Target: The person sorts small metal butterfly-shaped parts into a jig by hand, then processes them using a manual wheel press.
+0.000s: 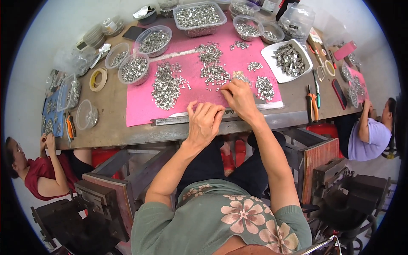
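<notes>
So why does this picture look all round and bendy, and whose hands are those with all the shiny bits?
The picture comes from a small wide camera worn on a person's head, looking down. That lens bends straight edges, so the table looks curved. There is no machine here, just a person's two bare hands. The left hand rests at the near edge of a pink mat, over a long metal ruler. The right hand pinches at small silver metal pieces lying in heaps on the mat; what it grips is too tiny to tell. Around are clear plastic tubs and a white tray full of the same pieces, a roll of tape and orange-handled pliers. Two other people sit at the sides.
</notes>
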Demonstrator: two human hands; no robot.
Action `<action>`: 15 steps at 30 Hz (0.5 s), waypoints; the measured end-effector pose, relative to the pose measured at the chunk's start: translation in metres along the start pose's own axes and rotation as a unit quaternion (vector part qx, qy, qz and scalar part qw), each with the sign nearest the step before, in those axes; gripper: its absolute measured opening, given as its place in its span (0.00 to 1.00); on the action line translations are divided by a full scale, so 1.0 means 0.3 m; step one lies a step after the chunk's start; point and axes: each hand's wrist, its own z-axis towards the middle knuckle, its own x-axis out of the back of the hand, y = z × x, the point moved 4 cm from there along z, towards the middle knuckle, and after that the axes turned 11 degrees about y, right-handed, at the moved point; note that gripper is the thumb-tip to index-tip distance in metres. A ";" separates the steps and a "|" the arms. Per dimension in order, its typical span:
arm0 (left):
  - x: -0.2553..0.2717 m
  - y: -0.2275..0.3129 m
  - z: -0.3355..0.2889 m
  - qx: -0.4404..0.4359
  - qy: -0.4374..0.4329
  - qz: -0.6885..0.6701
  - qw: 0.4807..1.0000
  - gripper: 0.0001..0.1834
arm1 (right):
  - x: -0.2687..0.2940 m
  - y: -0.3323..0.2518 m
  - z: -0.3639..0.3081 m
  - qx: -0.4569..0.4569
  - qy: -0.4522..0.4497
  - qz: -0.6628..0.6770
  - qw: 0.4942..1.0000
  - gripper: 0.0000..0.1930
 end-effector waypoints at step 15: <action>-0.086 0.037 -0.019 -0.032 0.006 0.039 0.999 0.11 | -0.038 0.020 0.030 0.027 -0.013 0.012 0.999 0.05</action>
